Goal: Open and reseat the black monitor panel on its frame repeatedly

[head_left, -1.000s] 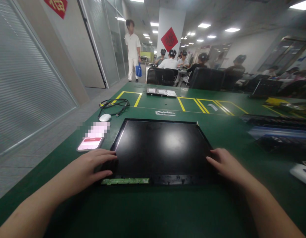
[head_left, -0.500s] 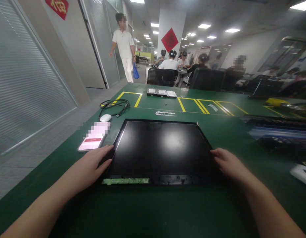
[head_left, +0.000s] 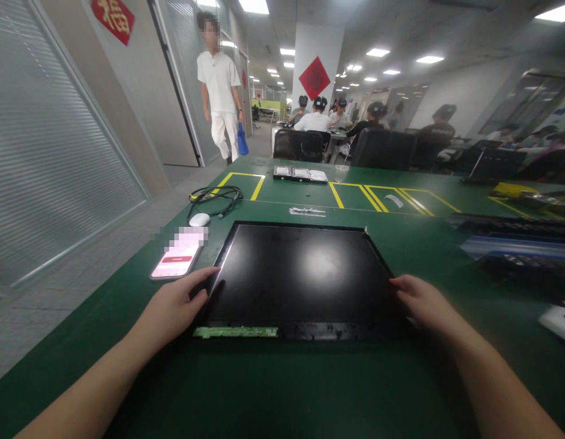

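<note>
A black display panel (head_left: 300,274) lies flat on the green table (head_left: 282,390), with a green circuit strip (head_left: 236,332) along its near edge. My left hand (head_left: 172,308) grips the panel's left edge near the front corner, index finger and thumb on either side of the rim. My right hand (head_left: 423,305) holds the right edge in the same way. The panel's underside is hidden.
A phone (head_left: 175,265) with a lit screen lies just left of the panel, a white mouse (head_left: 199,219) and a black cable (head_left: 216,196) beyond it. Dark laptop parts (head_left: 515,244) crowd the right. A person (head_left: 218,91) walks in the aisle at the left; others sit at the back.
My left hand slid off the panel's front left corner to its left edge. My right hand stayed at the right edge. The person in white walked closer along the aisle.
</note>
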A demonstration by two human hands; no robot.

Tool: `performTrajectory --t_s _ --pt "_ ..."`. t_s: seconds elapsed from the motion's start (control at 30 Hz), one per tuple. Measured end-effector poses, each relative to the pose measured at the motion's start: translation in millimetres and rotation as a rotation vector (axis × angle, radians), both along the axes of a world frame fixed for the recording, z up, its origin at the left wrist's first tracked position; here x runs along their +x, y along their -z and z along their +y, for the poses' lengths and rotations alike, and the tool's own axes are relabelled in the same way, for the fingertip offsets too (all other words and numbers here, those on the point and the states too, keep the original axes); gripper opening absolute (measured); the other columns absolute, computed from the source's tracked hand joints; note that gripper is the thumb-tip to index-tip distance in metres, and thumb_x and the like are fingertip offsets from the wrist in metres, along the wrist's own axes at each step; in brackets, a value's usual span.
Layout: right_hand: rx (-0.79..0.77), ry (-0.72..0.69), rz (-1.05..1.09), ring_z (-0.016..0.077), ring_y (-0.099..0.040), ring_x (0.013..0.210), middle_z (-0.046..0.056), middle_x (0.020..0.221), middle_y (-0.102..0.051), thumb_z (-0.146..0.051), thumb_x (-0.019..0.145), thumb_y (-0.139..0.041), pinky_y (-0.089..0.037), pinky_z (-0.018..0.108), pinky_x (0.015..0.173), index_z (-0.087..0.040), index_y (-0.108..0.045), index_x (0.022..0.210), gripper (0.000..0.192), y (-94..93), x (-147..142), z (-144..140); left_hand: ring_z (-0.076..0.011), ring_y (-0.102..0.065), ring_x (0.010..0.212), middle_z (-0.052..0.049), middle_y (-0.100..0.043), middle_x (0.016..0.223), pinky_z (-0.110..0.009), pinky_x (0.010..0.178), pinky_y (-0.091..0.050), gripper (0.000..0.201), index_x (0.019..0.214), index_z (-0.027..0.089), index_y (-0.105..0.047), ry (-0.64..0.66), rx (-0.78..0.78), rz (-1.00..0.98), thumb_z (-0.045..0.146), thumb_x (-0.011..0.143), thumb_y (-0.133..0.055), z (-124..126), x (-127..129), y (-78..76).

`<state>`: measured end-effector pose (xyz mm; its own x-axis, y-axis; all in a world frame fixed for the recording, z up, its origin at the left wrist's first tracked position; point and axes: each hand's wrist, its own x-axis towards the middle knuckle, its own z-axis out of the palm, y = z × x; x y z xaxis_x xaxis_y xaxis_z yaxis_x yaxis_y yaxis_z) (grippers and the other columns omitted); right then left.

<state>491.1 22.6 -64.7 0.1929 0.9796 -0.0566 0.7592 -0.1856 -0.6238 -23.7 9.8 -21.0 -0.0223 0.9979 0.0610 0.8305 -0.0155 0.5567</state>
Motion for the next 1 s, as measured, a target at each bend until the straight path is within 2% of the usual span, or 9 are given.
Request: performTrajectory --t_s 0.1,0.2,0.37,0.53,0.77,1.0 --pt "0.022 0.005 -0.011 0.0218 -0.071 0.077 0.007 0.089 -0.075 -0.028 0.077 -0.055 -0.056 0.035 0.071 -0.023 -0.074 0.101 0.031 -1.8 -2 -2 -0.0378 -0.071 0.105 -0.009 -0.077 0.119 -0.045 0.082 -0.057 0.048 0.115 0.029 -0.075 -0.093 0.023 -0.286 0.036 0.069 -0.066 0 3 -3.7" --pt "0.009 0.012 -0.004 0.0222 -0.071 0.075 0.007 0.088 -0.075 -0.029 0.076 -0.056 -0.056 0.034 0.068 -0.023 -0.074 0.101 0.032 -3.1 -2 -2 -0.0369 -0.065 0.119 -0.009 -0.077 0.121 -0.044 0.090 -0.055 0.047 0.111 0.027 -0.076 -0.138 0.028 -0.479 0.035 0.065 -0.072 1 6 -6.3" --pt "-0.019 0.008 0.013 0.0241 -0.072 0.082 0.009 0.094 -0.075 -0.029 0.075 -0.054 -0.057 0.037 0.073 -0.021 -0.073 0.100 0.032 -3.7 1 1 -0.0328 -0.072 0.106 -0.011 -0.076 0.123 -0.042 0.079 -0.062 0.052 0.115 0.023 -0.072 -0.197 -0.001 -0.726 0.034 0.065 -0.076 0 13 -8.3" --pt "-0.041 0.006 0.010 0.0252 -0.071 0.079 0.011 0.095 -0.074 -0.032 0.075 -0.054 -0.058 0.039 0.071 -0.020 -0.073 0.104 0.036 -4.9 2 0 -0.0261 -0.077 0.094 -0.009 -0.078 0.120 -0.034 0.071 -0.064 0.042 0.107 0.022 -0.073 -0.314 -0.043 -0.928 0.018 0.065 -0.077 -2 19 -11.3" --pt "-0.022 0.003 0.027 0.0249 -0.071 0.075 0.010 0.090 -0.075 -0.035 0.075 -0.055 -0.058 0.037 0.066 -0.022 -0.074 0.102 0.035 -2.8 4 -1 -0.0174 -0.077 0.070 -0.005 -0.077 0.121 -0.025 0.056 -0.063 0.039 0.095 0.023 -0.075 -0.426 -0.119 -1.097 -0.002 0.065 -0.075 -1 25 -15.9" --pt "0.010 -0.008 0.005 0.0239 -0.070 0.070 0.008 0.083 -0.075 -0.035 0.074 -0.054 -0.057 0.037 0.063 -0.022 -0.074 0.100 0.035 -0.2 6 0 -0.0156 -0.074 0.054 -0.003 -0.081 0.092 -0.025 0.052 -0.062 0.032 0.092 0.021 -0.074 -0.466 -0.145 -1.208 -0.002 0.070 -0.072 0 28 -14.2"
